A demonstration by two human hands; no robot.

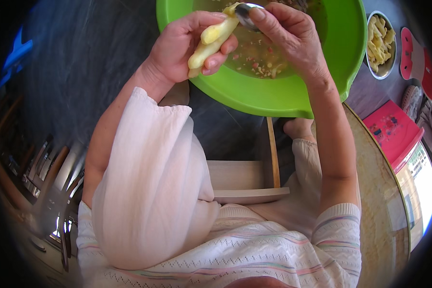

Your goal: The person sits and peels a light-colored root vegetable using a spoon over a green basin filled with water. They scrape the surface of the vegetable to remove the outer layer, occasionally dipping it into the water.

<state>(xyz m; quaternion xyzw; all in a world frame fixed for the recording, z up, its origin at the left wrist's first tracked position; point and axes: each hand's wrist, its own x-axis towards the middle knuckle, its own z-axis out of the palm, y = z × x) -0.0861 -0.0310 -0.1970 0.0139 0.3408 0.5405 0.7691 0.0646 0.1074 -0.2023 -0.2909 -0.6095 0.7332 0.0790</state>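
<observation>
My left hand point(180, 46) grips a pale yellow, peeled piece of ginger root point(216, 37), which has a stubby side knob. In my right hand point(297, 41) is a metal spoon point(246, 17), its bowl pressed near the ginger's upper end, with my thumb on the metal. The spoon's handle is hidden in my fingers. Both hands are above a large green plastic basin point(252, 99). Murky water point(248, 54) in it carries small pale and reddish scraps. A dark lump point(299, 4), partly cut off at the top edge, lies in the basin.
Right of the basin stands a metal bowl point(383, 75) of peeled ginger pieces point(379, 43). Beyond are a red slipper-like item point(414, 54) and a pink plastic stool point(392, 133). A round marble-patterned tabletop point(374, 201) curves along my right. Chairs point(50, 172) stand at left.
</observation>
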